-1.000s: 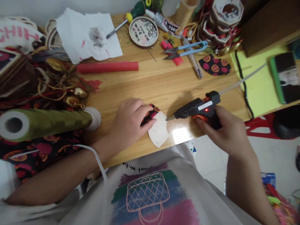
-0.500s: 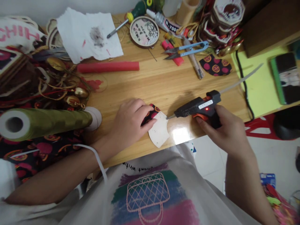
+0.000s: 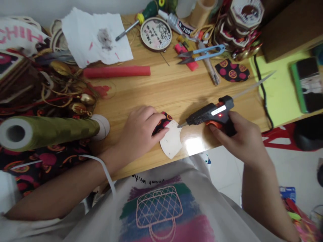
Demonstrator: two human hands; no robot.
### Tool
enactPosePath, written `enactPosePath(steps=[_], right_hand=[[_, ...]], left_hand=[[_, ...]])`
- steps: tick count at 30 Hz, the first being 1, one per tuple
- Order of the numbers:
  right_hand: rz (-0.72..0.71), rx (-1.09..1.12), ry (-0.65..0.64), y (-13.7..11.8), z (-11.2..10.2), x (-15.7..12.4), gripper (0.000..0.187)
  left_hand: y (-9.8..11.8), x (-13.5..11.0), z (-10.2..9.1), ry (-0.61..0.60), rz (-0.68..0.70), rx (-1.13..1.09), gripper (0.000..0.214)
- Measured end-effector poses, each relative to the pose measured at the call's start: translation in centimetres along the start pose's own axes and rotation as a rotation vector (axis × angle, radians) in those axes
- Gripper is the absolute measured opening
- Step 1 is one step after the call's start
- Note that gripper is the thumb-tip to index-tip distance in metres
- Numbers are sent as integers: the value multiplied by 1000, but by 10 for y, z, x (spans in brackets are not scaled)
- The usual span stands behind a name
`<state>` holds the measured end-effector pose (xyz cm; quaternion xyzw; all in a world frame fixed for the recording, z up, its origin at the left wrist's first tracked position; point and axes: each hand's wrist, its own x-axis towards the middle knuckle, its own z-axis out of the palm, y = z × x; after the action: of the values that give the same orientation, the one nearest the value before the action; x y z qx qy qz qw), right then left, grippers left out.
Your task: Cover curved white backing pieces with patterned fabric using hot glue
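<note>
My right hand [image 3: 241, 137] grips a black hot glue gun [image 3: 209, 114] with an orange trigger and a lit red light; a clear glue stick [image 3: 254, 85] sticks out of its back. The nozzle points left, at the upper right edge of a white fan-shaped piece [image 3: 170, 141]; whether it touches I cannot tell. Dark patterned fabric [image 3: 167, 116] with pink and orange motifs shows along the piece's upper left side. My left hand [image 3: 143, 129] lies at the table, its thumb and fingers closed over the fabric and the white piece's left edge. The fingertips partly cover the fabric.
Behind my hands lie a red stick [image 3: 117, 71], blue thread snips [image 3: 202, 52], a matching fabric piece [image 3: 233, 70], a glue tube [image 3: 179, 25] and a stained tissue [image 3: 98, 38]. A green ribbon roll [image 3: 55, 131] lies left. The table's front edge [image 3: 151, 166] runs before me.
My right hand has shifted the glue gun slightly left, its nozzle moving a little along the white piece's edge. My left hand and the piece have stayed put.
</note>
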<state>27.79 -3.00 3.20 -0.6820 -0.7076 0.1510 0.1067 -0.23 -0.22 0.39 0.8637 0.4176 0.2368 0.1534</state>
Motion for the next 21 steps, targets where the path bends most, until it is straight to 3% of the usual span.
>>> enactPosePath(steps=[21], right_hand=[[25, 46, -33, -19, 1, 10, 29]], left_hand=[[0, -2, 1, 5, -9, -10, 16]])
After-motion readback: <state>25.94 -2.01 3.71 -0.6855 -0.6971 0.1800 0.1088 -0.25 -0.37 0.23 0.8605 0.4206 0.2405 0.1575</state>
